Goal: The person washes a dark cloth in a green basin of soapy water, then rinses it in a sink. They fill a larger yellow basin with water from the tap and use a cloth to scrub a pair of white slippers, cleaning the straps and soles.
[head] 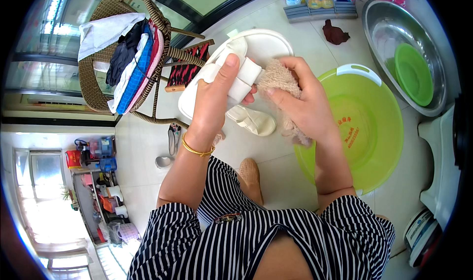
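My left hand (218, 99) grips a white slipper with crossed straps (196, 91), thumb on the upper and some fingers behind it. A fuzzy beige cloth (279, 78) is bunched in my right hand (308, 102), its edge touching the strap ends and its lower part hanging down. The slipper's broad white sole (268, 43) spreads out above both hands. Below them, a second cream slipper with crossed straps (253, 120) lies on the tiled floor. Some fingers of my right hand are hidden by the cloth.
A large green plastic basin (384, 143) stands at the right, beside a metal basin (377, 32) holding a smaller green basin (414, 75). Folded clothes (136, 73) lie on a wicker chair (87, 69) at upper left. A dark red cloth (334, 32) lies on the floor near a grey rack (321, 13).
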The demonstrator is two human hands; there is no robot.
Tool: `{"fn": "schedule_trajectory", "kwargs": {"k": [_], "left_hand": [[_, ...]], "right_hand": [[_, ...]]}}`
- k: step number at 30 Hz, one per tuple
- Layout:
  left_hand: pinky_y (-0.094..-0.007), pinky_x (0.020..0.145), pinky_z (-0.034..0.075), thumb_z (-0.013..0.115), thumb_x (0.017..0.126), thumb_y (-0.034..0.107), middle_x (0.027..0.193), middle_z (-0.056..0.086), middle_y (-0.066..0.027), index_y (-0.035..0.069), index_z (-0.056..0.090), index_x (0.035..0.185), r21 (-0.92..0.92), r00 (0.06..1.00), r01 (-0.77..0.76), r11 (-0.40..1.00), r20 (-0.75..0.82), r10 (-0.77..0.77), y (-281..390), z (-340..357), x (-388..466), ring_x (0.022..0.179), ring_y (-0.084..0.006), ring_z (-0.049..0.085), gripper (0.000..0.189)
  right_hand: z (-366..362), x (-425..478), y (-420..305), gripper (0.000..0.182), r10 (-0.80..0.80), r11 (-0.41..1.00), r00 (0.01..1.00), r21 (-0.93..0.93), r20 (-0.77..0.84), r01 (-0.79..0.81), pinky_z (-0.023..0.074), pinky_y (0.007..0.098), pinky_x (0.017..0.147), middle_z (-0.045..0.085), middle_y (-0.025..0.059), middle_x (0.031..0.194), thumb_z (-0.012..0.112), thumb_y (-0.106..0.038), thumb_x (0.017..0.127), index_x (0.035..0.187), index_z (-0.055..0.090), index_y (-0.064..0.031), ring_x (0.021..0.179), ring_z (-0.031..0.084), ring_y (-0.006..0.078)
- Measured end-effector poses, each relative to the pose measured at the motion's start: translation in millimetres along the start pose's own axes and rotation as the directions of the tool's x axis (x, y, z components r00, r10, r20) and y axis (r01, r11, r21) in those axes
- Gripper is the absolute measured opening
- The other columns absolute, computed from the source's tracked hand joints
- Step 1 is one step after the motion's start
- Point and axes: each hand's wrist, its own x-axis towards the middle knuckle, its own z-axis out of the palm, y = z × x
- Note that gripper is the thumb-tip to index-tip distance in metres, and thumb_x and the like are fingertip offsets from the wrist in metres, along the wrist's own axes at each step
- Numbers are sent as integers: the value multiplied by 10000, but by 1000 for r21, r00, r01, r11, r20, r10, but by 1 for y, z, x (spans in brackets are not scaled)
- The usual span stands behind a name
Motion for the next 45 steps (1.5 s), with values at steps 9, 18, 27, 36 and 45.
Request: {"fn": "schedule_trajectory", "kwargs": {"k": [9,18,27,36,45], "left_hand": [[-303,700,525,660,937,238,939,642,-67,10,588,1177,250,975,-217,944,97,198,-20,-6,8,808,-170,634,339],[-415,901,475,634,863,73,1132,606,-165,16,576,1216,492,737,-676,549,425,526,-32,17,-3,1030,-340,585,363],[-410,927,472,619,881,42,1196,623,-158,1,562,1224,685,776,-628,369,587,232,-81,-21,-12,1109,-318,594,350],[-363,817,500,571,863,-19,1109,649,-145,4,519,1316,805,724,-567,173,388,570,-53,12,5,952,-274,620,457],[-356,848,479,520,860,-20,1221,596,-114,25,394,1457,278,956,-291,915,113,270,-17,12,-10,977,-232,578,612]], "right_hand": [[-5,2,-22,381,-14,972,976,227,-218,64,511,277,786,669,122,1064,730,-135,855,1175,592,19,902,651,183],[5,18,6,156,-562,771,814,-449,-147,452,473,308,628,589,82,823,709,-117,822,932,635,-35,696,579,234],[49,-3,-12,226,-713,423,646,-567,274,707,429,326,508,554,9,750,797,-180,654,755,602,-126,634,553,222],[39,16,-20,237,-717,499,669,-525,196,689,478,344,568,610,49,832,772,-156,638,828,638,-111,710,592,241],[-16,26,-22,233,-142,978,945,-189,-294,88,495,359,615,594,53,924,735,-158,735,938,634,-106,812,598,244]]}}
